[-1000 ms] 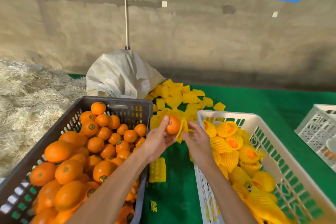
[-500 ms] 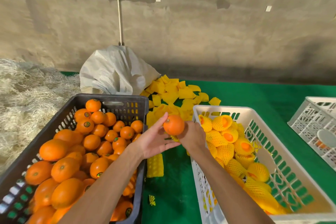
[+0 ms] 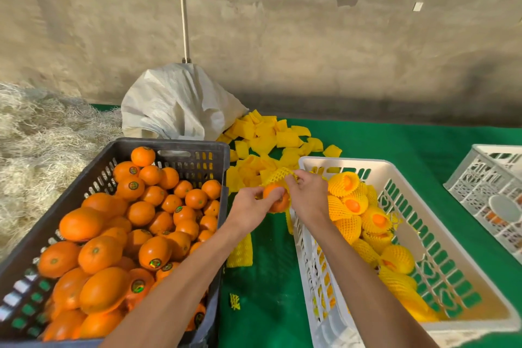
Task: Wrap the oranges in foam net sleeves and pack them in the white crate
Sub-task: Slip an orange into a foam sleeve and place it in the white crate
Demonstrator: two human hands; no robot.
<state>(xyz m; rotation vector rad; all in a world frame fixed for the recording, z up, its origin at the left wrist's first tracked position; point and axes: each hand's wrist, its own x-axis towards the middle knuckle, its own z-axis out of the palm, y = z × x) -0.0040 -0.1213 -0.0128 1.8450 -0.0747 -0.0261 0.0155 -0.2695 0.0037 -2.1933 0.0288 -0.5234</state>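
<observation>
I take the white crate point(image 3: 375, 162) as the reference for all positions.

**Hand state.** My left hand point(image 3: 248, 209) curls round the orange point(image 3: 275, 200) and holds it just off the crate's near-left corner, above the green cloth point(image 3: 381, 138). My right hand point(image 3: 308, 198) pinches the yellow sleeve point(image 3: 278, 175) at the orange's top edge, fingers bent over the mesh.

**Change.** Half a second ago the orange sat bare on top of both hands, with the sleeve bunched out of sight beneath it. One second ago the sleeve hung flat between the hands. The mesh now arches over the far side of the fruit, and a loose strip trails down along the crate's left wall. I judge that the mouth has been opened and fitting has begun.

**Task meaning.** The orange is partly covered only; its near face shows bare. The sleeve needs pulling down over that face before the fruit goes in. The wrapped oranges point(image 3: 351, 203) fill the crate's left half towards the far end, so free floor remains on the right and near side.

**Supply.**
- Black crate point(image 3: 195, 144), left of the white crate: many bare oranges.
- Sleeve pile point(image 3: 265, 135), beyond the far-left corner.
- One spare sleeve point(image 3: 240, 251), on the cloth between the crates.
</observation>
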